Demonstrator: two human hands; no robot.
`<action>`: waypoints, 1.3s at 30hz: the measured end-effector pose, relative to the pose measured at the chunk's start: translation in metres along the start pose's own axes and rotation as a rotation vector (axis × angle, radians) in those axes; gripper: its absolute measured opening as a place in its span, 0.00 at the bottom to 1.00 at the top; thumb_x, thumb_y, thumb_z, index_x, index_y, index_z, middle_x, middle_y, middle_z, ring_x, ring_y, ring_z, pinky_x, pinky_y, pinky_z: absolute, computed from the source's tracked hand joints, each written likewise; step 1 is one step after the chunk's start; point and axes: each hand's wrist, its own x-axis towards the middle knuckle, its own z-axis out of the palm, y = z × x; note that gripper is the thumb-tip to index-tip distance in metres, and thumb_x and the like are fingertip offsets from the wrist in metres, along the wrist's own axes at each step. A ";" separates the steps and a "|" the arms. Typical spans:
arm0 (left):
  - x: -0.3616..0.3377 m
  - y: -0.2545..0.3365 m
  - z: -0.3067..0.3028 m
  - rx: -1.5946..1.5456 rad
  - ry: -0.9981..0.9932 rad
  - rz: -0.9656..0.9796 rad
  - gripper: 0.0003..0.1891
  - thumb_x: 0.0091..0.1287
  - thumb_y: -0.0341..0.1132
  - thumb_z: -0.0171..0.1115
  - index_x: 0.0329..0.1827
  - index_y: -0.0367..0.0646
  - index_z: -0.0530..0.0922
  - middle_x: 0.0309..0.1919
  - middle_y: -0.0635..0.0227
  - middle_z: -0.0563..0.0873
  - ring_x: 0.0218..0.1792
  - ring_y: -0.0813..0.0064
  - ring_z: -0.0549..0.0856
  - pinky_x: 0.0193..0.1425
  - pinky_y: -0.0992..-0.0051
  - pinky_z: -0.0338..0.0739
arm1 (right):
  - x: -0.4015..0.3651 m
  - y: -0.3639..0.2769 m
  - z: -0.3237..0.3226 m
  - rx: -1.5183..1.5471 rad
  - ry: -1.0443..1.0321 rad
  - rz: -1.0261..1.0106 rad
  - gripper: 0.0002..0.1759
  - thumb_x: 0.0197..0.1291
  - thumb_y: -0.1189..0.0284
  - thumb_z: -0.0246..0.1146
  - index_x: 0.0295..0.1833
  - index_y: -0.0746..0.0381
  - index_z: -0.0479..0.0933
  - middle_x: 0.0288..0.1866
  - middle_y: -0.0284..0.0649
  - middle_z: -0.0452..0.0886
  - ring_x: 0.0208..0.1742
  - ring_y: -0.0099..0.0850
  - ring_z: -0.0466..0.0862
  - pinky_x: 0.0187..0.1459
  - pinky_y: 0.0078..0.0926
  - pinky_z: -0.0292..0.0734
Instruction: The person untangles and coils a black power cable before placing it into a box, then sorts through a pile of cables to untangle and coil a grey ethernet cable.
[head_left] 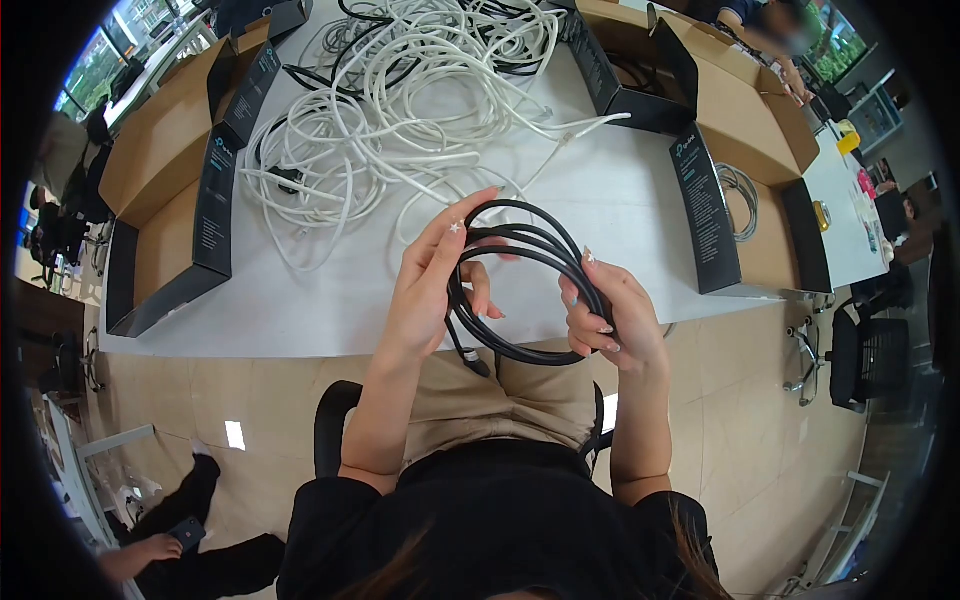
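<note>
Office room, tan tiled floor, white worktop (620,210) in front of a seated person.

- Left hand (430,290): loosely closed on the left side of a black cable (535,240). Index finger stretched up along the top arc, other fingers curled through the loop.
- Right hand (610,315): fingers curled tight round the right side of the same cable.
- Black cable was gathered in several round loops and held in the air between both hands, over the near edge of the worktop and the lap. Plug end (478,365) hung free below the coil, near the left wrist. By my read the loops were formed and that free end was the only part not gathered in.
- Beyond the hands, mid-worktop toward the far edge: big tangle of white cables (400,100), with some dark leads mixed in.
- Left edge: open cardboard box (165,150) with black printed flaps (215,200).
- Right edge: second cardboard box (750,120), a grey coiled cable (740,200) lying in it.
- Black chair (330,420) under the person.
- On the floor side, lower left: another person's hand (150,548) holding a phone (187,532), well apart from the worktop.
</note>
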 end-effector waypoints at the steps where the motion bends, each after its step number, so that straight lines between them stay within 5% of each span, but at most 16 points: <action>1: 0.000 -0.003 -0.001 -0.018 -0.001 0.018 0.22 0.70 0.42 0.45 0.62 0.38 0.65 0.37 0.53 0.81 0.14 0.82 0.75 0.17 0.82 0.77 | 0.000 0.001 0.000 0.038 -0.007 0.004 0.24 0.69 0.55 0.40 0.29 0.62 0.66 0.09 0.25 0.55 0.05 0.14 0.52 0.09 0.16 0.56; 9: -0.001 -0.013 0.006 -0.022 0.124 0.139 0.14 0.68 0.33 0.51 0.53 0.34 0.71 0.27 0.59 0.81 0.10 0.87 0.70 0.10 0.86 0.67 | 0.001 0.011 0.003 0.190 -0.021 -0.037 0.18 0.67 0.62 0.48 0.29 0.63 0.69 0.08 0.25 0.56 0.06 0.14 0.52 0.11 0.16 0.60; 12: -0.001 -0.019 0.002 -0.049 0.181 0.122 0.12 0.69 0.34 0.49 0.47 0.34 0.73 0.21 0.64 0.79 0.08 0.89 0.65 0.09 0.87 0.63 | 0.000 0.011 0.015 -0.017 0.066 -0.158 0.17 0.67 0.64 0.49 0.30 0.63 0.70 0.08 0.24 0.56 0.06 0.13 0.52 0.11 0.16 0.60; 13: -0.001 -0.019 0.002 -0.067 0.200 0.107 0.11 0.70 0.35 0.49 0.45 0.35 0.74 0.19 0.66 0.78 0.07 0.90 0.63 0.09 0.87 0.62 | 0.000 0.011 0.012 -0.016 0.064 -0.167 0.10 0.64 0.69 0.54 0.38 0.66 0.72 0.11 0.28 0.62 0.09 0.15 0.60 0.15 0.16 0.64; 16: -0.003 -0.011 0.007 -0.106 0.197 0.062 0.12 0.71 0.36 0.47 0.43 0.34 0.74 0.16 0.68 0.75 0.06 0.90 0.61 0.08 0.87 0.60 | 0.000 0.006 0.035 -0.757 0.408 -0.572 0.15 0.59 0.74 0.59 0.52 0.65 0.71 0.22 0.36 0.73 0.19 0.21 0.73 0.23 0.21 0.71; 17: -0.005 -0.008 0.008 -0.094 0.188 0.055 0.12 0.71 0.35 0.47 0.43 0.34 0.74 0.16 0.68 0.76 0.06 0.90 0.62 0.08 0.87 0.60 | -0.003 0.004 0.034 -0.844 0.358 -0.577 0.28 0.54 0.78 0.62 0.62 0.60 0.66 0.35 0.41 0.76 0.32 0.29 0.79 0.32 0.26 0.74; 18: -0.007 -0.005 0.007 -0.083 0.178 0.048 0.12 0.70 0.35 0.48 0.43 0.34 0.74 0.16 0.67 0.76 0.05 0.90 0.62 0.08 0.87 0.60 | -0.001 0.004 0.032 -1.055 0.326 -0.739 0.30 0.54 0.77 0.62 0.63 0.59 0.64 0.40 0.43 0.76 0.35 0.33 0.79 0.33 0.29 0.75; 24: -0.043 0.025 0.033 0.103 0.006 0.019 0.10 0.67 0.29 0.50 0.43 0.29 0.73 0.15 0.60 0.78 0.06 0.87 0.66 0.09 0.87 0.61 | -0.021 0.003 0.052 -1.452 0.337 -1.044 0.33 0.47 0.71 0.65 0.62 0.64 0.67 0.34 0.34 0.74 0.26 0.26 0.75 0.24 0.23 0.72; 26: -0.051 0.029 0.034 0.028 -0.010 0.020 0.09 0.66 0.26 0.49 0.43 0.28 0.73 0.14 0.61 0.77 0.06 0.87 0.67 0.10 0.87 0.61 | -0.032 -0.003 0.062 -1.537 0.342 -0.936 0.30 0.48 0.70 0.65 0.59 0.66 0.69 0.28 0.34 0.72 0.22 0.27 0.73 0.22 0.24 0.70; 32: -0.060 0.028 0.031 -0.025 -0.099 0.131 0.14 0.64 0.26 0.55 0.51 0.28 0.72 0.17 0.64 0.78 0.11 0.85 0.73 0.14 0.87 0.66 | -0.029 -0.002 0.059 -1.396 0.256 -0.949 0.12 0.55 0.73 0.61 0.42 0.69 0.71 0.24 0.43 0.73 0.21 0.36 0.75 0.22 0.26 0.69; 35: -0.058 0.016 0.043 0.063 0.004 0.392 0.26 0.64 0.43 0.58 0.51 0.24 0.68 0.18 0.61 0.78 0.13 0.81 0.74 0.16 0.85 0.69 | -0.024 -0.003 0.056 -1.186 0.414 -0.994 0.11 0.61 0.71 0.54 0.40 0.70 0.71 0.22 0.41 0.72 0.20 0.33 0.75 0.21 0.24 0.66; 38: -0.062 -0.007 0.045 0.252 -0.003 0.524 0.27 0.69 0.45 0.49 0.55 0.24 0.64 0.19 0.61 0.78 0.21 0.74 0.79 0.26 0.78 0.74 | -0.015 0.003 0.049 -0.844 0.485 -0.974 0.17 0.68 0.64 0.46 0.37 0.68 0.68 0.15 0.32 0.65 0.12 0.16 0.62 0.13 0.16 0.51; 39: -0.063 -0.014 0.053 0.131 0.018 0.544 0.26 0.71 0.46 0.44 0.53 0.24 0.64 0.16 0.66 0.74 0.17 0.78 0.75 0.22 0.80 0.72 | -0.012 0.005 0.050 -0.720 0.410 -0.928 0.17 0.68 0.63 0.45 0.35 0.67 0.67 0.14 0.31 0.63 0.11 0.15 0.60 0.12 0.15 0.49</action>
